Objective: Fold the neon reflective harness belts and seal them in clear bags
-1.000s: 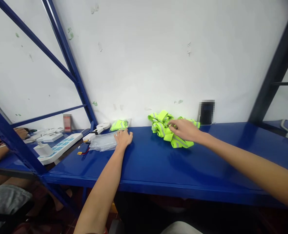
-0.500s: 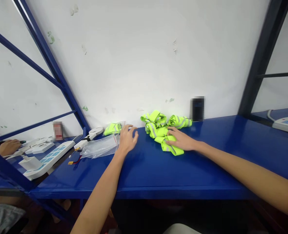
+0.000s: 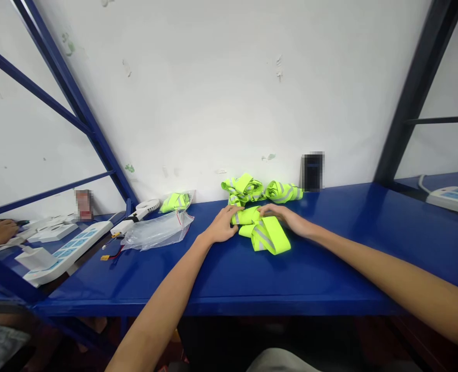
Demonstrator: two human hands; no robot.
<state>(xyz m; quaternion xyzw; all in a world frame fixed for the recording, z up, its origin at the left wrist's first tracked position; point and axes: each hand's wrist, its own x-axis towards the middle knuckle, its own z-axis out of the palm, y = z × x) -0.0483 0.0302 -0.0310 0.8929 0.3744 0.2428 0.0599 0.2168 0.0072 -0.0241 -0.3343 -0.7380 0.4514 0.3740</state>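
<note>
Since the earlier frame the left hand [image 3: 223, 227] has shifted from the plastic bag [image 3: 157, 235] to the neon-yellow, grey-striped band [image 3: 268, 238], fingers extended against it, the right hand [image 3: 287, 217] touching it, grip indeterminate; the band lies folded on the blue shelf [image 3: 252, 281].

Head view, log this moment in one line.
left hand: touching yellow band | right hand: touching yellow band | yellow band: on blue shelf | plastic bag: left, apart

Neon yellow-green fabric band with grey reflective stripes [image 3: 265, 237], folded into a loose, flattened loop. Lying flat on the blue tabletop [image 3: 330, 268], far end perhaps touching the heap of like bands [image 3: 248, 188] behind.
</note>
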